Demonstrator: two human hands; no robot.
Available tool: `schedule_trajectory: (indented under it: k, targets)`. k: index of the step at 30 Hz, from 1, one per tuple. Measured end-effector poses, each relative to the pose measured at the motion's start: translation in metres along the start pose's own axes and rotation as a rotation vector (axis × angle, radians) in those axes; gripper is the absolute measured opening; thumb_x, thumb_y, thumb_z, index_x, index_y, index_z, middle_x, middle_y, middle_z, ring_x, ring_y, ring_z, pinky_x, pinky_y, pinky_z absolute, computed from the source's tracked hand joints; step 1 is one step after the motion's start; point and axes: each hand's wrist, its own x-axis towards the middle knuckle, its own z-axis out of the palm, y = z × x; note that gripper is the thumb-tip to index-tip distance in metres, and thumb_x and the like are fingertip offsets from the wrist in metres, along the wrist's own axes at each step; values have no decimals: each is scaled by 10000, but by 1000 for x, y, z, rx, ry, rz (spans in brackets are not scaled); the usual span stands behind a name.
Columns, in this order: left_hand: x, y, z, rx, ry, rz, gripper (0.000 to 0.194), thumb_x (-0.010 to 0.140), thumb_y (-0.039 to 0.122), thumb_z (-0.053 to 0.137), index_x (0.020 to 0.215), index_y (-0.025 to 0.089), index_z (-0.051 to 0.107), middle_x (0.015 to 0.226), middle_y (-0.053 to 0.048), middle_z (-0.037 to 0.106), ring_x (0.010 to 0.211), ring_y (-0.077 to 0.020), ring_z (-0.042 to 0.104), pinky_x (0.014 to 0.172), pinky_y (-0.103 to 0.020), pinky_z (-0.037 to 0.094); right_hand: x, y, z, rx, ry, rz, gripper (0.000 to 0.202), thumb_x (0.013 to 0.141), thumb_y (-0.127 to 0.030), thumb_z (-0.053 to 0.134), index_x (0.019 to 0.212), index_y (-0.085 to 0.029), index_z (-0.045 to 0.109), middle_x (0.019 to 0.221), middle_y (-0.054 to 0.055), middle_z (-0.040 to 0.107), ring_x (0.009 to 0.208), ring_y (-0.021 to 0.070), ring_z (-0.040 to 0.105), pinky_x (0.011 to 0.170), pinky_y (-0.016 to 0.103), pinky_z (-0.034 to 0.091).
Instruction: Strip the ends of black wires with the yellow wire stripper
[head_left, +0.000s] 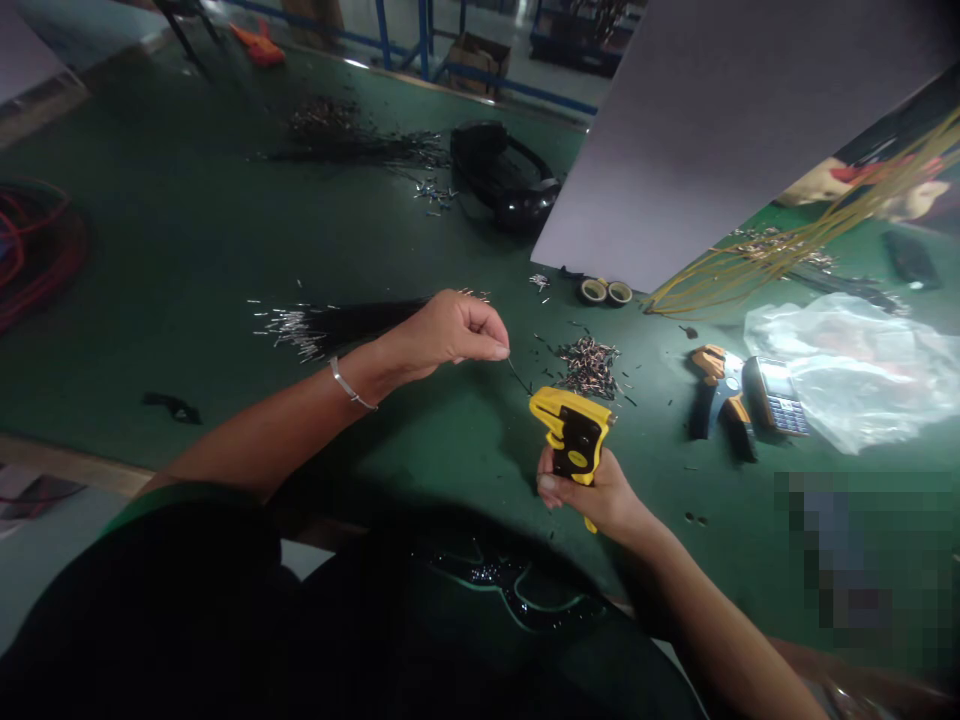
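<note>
My left hand [459, 335] pinches the end of a thin dark wire [519, 374], which slants down toward the jaws of a yellow and black wire stripper [576, 430]. My right hand [592, 490] is wrapped round the stripper's handles and holds it upright. Whether the wire touches the jaws I cannot tell. Behind my left hand and wrist lies a bundle of black wires [337, 325] with bright ends. A pile of small cut pieces [589, 365] sits on the green table [420, 450] just beyond the stripper.
On the right lie an orange and black tool [721, 395], a phone [780, 395] and a clear plastic bag [862, 370]. Two tape rolls [606, 292] stand near a pale panel [675, 140]. A black headset-like object [502, 180] and more wires [352, 145] are farther back.
</note>
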Motion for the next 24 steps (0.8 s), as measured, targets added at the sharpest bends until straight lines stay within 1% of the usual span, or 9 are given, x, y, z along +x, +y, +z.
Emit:
schedule_trajectory:
  k: [2, 5, 7, 8, 10, 13, 17, 20, 24]
  targets:
    - [-1, 1, -1, 57, 91, 109, 64, 659, 129, 723, 722, 135, 712, 673, -20, 633, 583, -84, 514, 506, -203, 371, 2, 0, -1, 24, 21, -21, 269, 787, -381, 702, 714, -178, 541, 550, -13, 532, 496, 127, 482, 497, 283, 409]
    - [-8, 9, 0, 178, 329, 278, 45, 708, 170, 717, 753, 168, 713, 849, -45, 680, 777, -127, 572, 640, -219, 444, 4, 0, -3, 78, 62, -34, 285, 768, -396, 719, 710, -187, 534, 541, -23, 512, 487, 131, 477, 486, 294, 419]
    - [-15, 14, 4, 210, 374, 266, 115, 784, 221, 669, 686, 164, 692, 772, -46, 675, 747, -126, 573, 626, -216, 444, 5, -1, -3, 105, 90, -41, 292, 751, -398, 734, 715, -188, 534, 538, -28, 505, 480, 131, 475, 478, 294, 418]
    - [-17, 16, 8, 200, 322, 208, 196, 818, 249, 639, 653, 152, 679, 688, -45, 659, 679, -119, 570, 586, -214, 438, 5, -2, -4, 113, 96, -46, 293, 748, -397, 737, 717, -187, 534, 537, -29, 504, 477, 130, 475, 476, 294, 418]
    - [-18, 13, 17, 116, 118, 26, 284, 873, 293, 576, 679, 116, 684, 607, -60, 650, 559, -111, 559, 498, -218, 417, 5, -2, -3, 123, 94, -52, 288, 754, -390, 733, 720, -185, 533, 537, -30, 503, 476, 128, 476, 479, 294, 420]
    - [-12, 2, 28, -139, -47, -91, 269, 906, 281, 536, 880, 69, 698, 785, -131, 715, 628, -129, 617, 495, -229, 442, 5, -1, -1, 115, 78, -55, 286, 767, -385, 720, 719, -183, 523, 534, -34, 495, 470, 120, 464, 477, 287, 414]
    - [-7, -6, 31, -444, -52, -53, 240, 902, 247, 570, 1043, 85, 678, 982, -139, 718, 873, -155, 657, 732, -276, 514, 4, 1, 0, 40, 53, -55, 287, 796, -403, 684, 721, -183, 517, 536, -29, 506, 481, 118, 461, 493, 279, 400]
    - [-9, -1, 28, -596, -55, -51, 196, 884, 232, 604, 1004, 101, 688, 931, -107, 727, 908, -167, 665, 890, -346, 494, 3, 2, 1, -10, 52, -26, 286, 803, -412, 669, 724, -182, 518, 537, -22, 524, 486, 118, 464, 501, 274, 399]
    - [-13, 6, 26, -718, -68, -17, 139, 858, 183, 629, 961, 116, 695, 894, -84, 728, 932, -189, 677, 976, -409, 459, 3, 2, 1, -47, 66, 16, 282, 788, -405, 674, 719, -185, 511, 530, -24, 518, 479, 116, 459, 491, 270, 394]
